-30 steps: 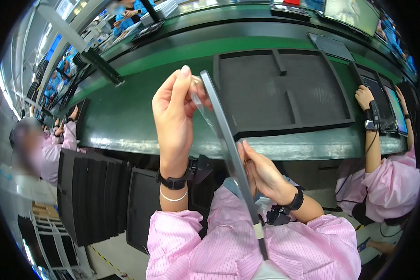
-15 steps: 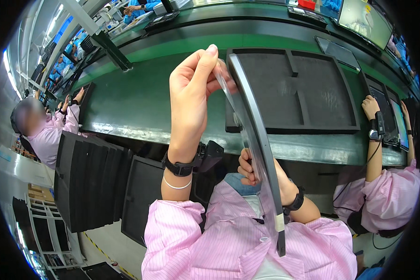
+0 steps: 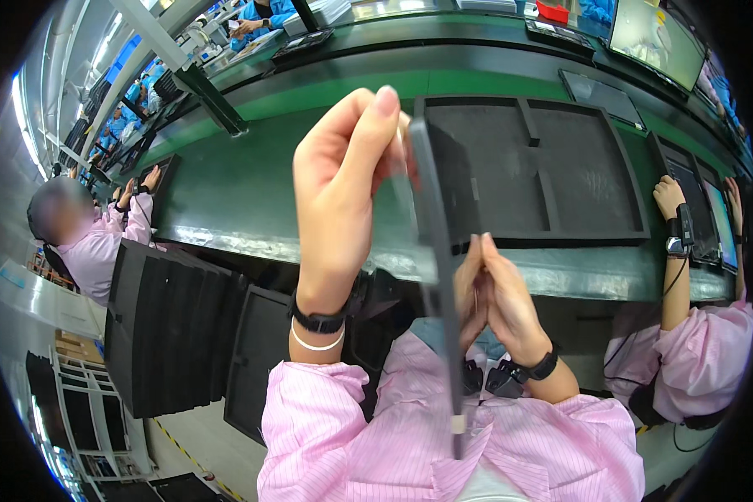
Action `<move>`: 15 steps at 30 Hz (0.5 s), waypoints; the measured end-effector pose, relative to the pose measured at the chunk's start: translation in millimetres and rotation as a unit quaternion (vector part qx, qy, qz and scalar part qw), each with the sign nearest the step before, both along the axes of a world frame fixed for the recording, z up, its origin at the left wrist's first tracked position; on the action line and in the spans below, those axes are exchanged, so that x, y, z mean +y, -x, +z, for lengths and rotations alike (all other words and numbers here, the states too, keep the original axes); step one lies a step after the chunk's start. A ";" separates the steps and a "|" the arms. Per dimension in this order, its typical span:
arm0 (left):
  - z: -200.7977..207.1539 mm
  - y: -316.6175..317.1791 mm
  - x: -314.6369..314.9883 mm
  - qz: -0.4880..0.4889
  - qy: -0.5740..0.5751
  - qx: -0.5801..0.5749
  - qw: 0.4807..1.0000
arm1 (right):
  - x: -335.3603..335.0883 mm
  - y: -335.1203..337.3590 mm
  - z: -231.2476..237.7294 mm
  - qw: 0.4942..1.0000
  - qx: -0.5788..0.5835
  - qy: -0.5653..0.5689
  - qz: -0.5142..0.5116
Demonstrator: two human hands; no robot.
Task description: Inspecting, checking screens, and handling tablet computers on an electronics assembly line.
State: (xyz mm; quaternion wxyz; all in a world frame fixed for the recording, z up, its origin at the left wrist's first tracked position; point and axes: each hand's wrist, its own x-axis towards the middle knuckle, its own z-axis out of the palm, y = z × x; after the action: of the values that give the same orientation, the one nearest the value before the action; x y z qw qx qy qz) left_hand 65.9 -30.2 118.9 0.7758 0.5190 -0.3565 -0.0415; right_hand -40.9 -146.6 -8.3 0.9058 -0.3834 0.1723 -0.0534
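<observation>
A thin flat panel (image 3: 443, 259) stands nearly edge-on in front of me, long and dark-rimmed, slightly blurred. Its right face looks glossy and mirrors my fingers. My left hand (image 3: 343, 176) pinches its far upper end, thumb uppermost; a clear layer shows beside those fingers. To the right of the panel is my right hand (image 3: 514, 305), fingers stretched out and close together, tips at or very near the glossy face. Whether they touch cannot be made out. Beyond lies a black tray (image 3: 590, 171) with raised dividers on the green bench (image 3: 251, 184).
Several black trays (image 3: 163, 326) are stacked at lower left, beside another black tray (image 3: 263, 360). Co-workers in pink sit left and right; the right one handles a screen device (image 3: 715, 209). A flat dark panel (image 3: 602, 96) lies behind my tray. A post (image 3: 213, 100) rises at far left.
The panel has swung left at its near end and turned, showing its right face. My right hand has left the panel's lower edge, its curled fingers now straight beside that face.
</observation>
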 end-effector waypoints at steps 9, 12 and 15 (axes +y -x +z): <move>-7.7 35.7 43.0 -0.346 -0.014 0.116 0.931 | -26.9 28.1 6.7 0.887 -0.184 0.344 -0.244; -14.1 47.1 32.2 -0.305 -0.123 0.338 0.882 | -29.1 31.2 8.2 0.850 -0.228 0.404 -0.249; -15.5 31.8 13.8 -0.374 -0.100 0.308 0.869 | -27.1 36.0 5.5 0.833 -0.259 0.439 -0.215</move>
State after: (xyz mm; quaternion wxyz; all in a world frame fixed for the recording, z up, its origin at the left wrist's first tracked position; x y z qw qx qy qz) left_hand 34.1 -16.4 103.4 0.7164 0.3830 -0.2609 -0.5216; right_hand -76.8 -173.7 -2.8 0.6192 -0.6663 -0.0320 -0.4142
